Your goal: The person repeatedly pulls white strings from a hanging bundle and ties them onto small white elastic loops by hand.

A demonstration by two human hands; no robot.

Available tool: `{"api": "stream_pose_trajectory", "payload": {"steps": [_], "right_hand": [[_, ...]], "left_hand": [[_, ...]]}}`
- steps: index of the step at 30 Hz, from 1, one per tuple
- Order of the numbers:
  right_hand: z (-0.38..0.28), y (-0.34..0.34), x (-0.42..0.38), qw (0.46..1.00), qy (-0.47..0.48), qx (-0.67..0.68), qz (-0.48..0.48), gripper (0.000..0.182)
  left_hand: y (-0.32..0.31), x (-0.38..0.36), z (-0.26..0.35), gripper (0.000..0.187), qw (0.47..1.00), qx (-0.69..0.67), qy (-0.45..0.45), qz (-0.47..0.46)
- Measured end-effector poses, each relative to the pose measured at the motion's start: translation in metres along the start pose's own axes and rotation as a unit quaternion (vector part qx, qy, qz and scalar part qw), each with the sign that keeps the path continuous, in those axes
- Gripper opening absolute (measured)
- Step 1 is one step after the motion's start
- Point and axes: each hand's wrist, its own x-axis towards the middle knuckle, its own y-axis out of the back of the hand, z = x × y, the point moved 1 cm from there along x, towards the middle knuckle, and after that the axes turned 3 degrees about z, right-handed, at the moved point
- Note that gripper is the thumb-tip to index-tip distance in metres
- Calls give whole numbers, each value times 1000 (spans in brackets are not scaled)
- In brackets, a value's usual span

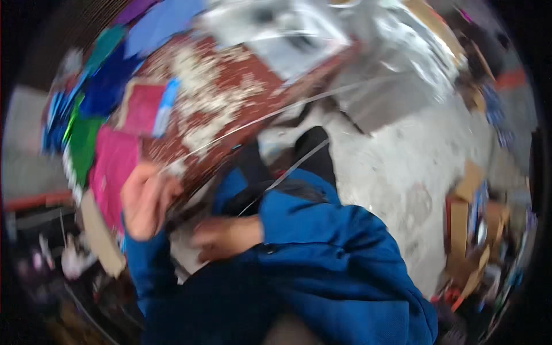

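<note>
Pink sheet | left hand touching | right hand near

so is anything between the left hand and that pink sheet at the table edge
Nothing visible: the left hand lies right against the pink sheet at the edge of the table. Blur hides whether it actually grips it.
</note>
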Motion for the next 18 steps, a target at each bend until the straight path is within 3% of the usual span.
{"api": "stream_pose_trajectory", "payload": {"steps": [1,2,3,5,6,8,11,13,14,16,18], "right_hand": [[-20,30,-5,994,-69,-60,-64,28],[-37,53,-7,968,-82,-219,-85,32],[-58,77,0,953,-157,-227,-126,38],[-94,109,3,918,-143,-349,-124,41],[-111,120,2,911,-211,-330,-131,45],[-143,133,-1,928,-133,-347,-1,40],[-175,143,-4,923,-95,-339,154,32],[-192,150,-6,913,-22,-345,215,37],[-202,158,-4,918,-1,-358,170,38],[-190,158,1,898,54,-370,233,46],[-160,151,23,915,52,-303,261,59]], "left_hand": [[-6,4,6,11,999,-23,26,-28],[-7,6,6,11,997,-57,32,-46],[-6,8,4,12,993,-93,36,-67],[-8,12,2,13,987,-125,7,-105],[-9,13,0,13,981,-150,-12,-125],[-4,14,-3,14,974,-174,9,-142],[-10,14,-2,14,969,-194,42,-149],[-12,14,0,14,968,-195,41,-154],[-13,14,1,14,967,-193,40,-163],[-18,14,4,13,964,-191,33,-181],[-23,13,12,13,961,-196,39,-189]]}}
